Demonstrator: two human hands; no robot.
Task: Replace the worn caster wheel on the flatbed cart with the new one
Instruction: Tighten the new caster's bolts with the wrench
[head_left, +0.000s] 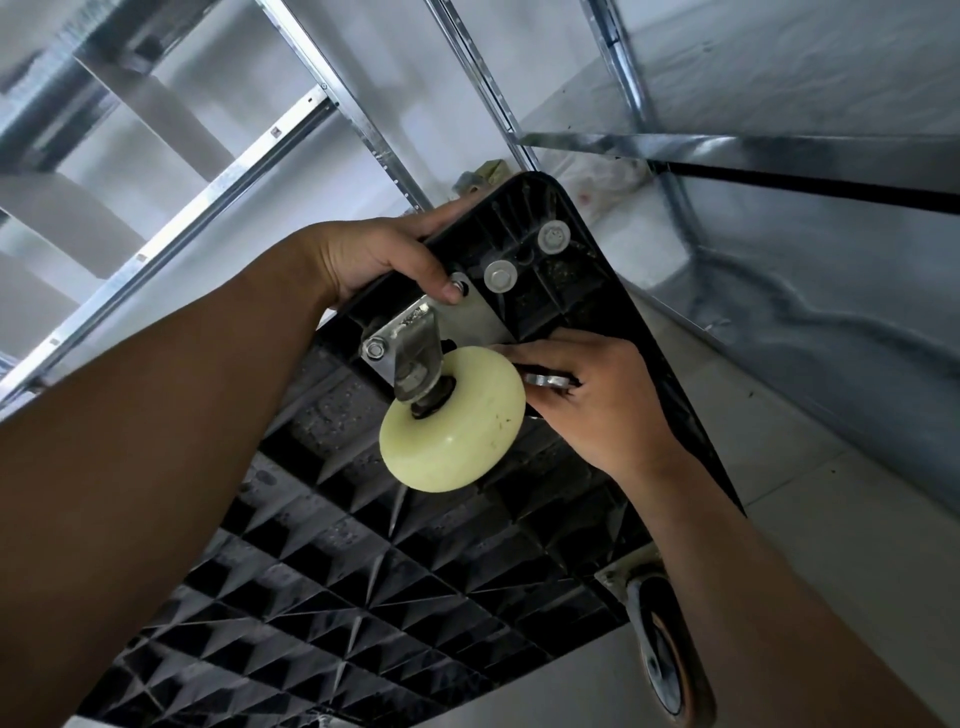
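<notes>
Wheel (457, 431) partly hides right fingers (553, 353) holding wrench (548, 380); left fingers (447, 291) grip cart (363, 571); shelving (291, 124) beyond.

Metal shelf rails (208, 195), tiled floor (857, 519)

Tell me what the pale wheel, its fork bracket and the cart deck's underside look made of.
Wheel: probably hard plastic or polyurethane; cream, smooth, slightly glossy, a few dark scuffs.
Fork bracket: metal, likely plated steel; silvery grey sheen, with hex nuts.
Cart deck: moulded black plastic, matt and dusty; ribbed grid of cells underneath.
</notes>
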